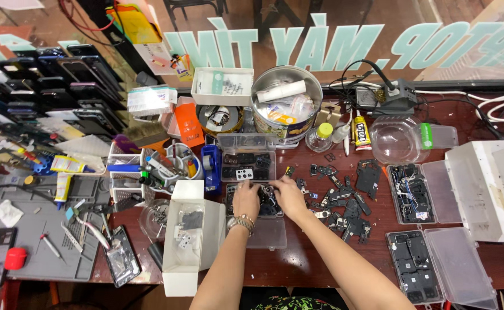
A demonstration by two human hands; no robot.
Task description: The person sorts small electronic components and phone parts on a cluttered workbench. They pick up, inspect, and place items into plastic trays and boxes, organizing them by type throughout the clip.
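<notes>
The dark wooden workbench (298, 261) runs under both my arms. Far off my left hand lies the grey work mat (34, 229), with a stripped phone (121, 256) at its near edge. Well out to my right is a white box (490, 183), and between it and my right hand sit two open trays of black phone parts (411, 201). Just beside my left wrist stands an open white carton (189, 235). Beyond my fingertips is a round metal tin (286, 103) and, nearer, a clear plastic parts box (246, 158). My left hand (246, 198) and my right hand (289, 195) rest close together over a small clear tray (263, 215) of dark camera parts, fingers curled narrow into it; I cannot tell whether either pinches a piece. Loose black brackets (344, 201) lie scattered just right of my right hand.
</notes>
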